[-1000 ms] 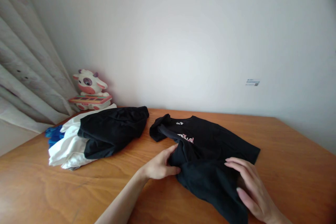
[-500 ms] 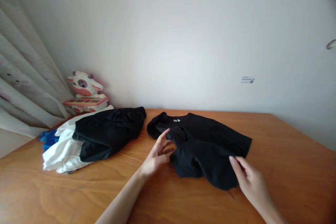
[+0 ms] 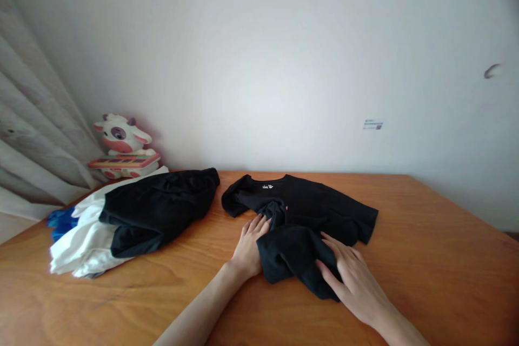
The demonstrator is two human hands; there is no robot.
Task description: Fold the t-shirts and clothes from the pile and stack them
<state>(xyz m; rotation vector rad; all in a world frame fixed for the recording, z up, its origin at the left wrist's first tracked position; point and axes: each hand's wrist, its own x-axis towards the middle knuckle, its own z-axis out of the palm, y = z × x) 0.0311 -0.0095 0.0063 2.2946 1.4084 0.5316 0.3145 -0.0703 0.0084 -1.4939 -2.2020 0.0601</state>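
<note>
Since the black shirt lies rumpled on the table, your left hand rests against its left folds, perhaps steadying them; your right hand spreads thumb from fingers over cloth. Whether either grips, I cannot tell.

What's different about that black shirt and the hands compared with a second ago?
The black shirt's lower part, which reached toward the wearer, is now bunched up nearer the collar, covering nearly all of the chest print. The right hand has moved left onto that bunched cloth; the left hand has turned palm down at the shirt's side. The clothes pile and cow toy stayed put.
</note>
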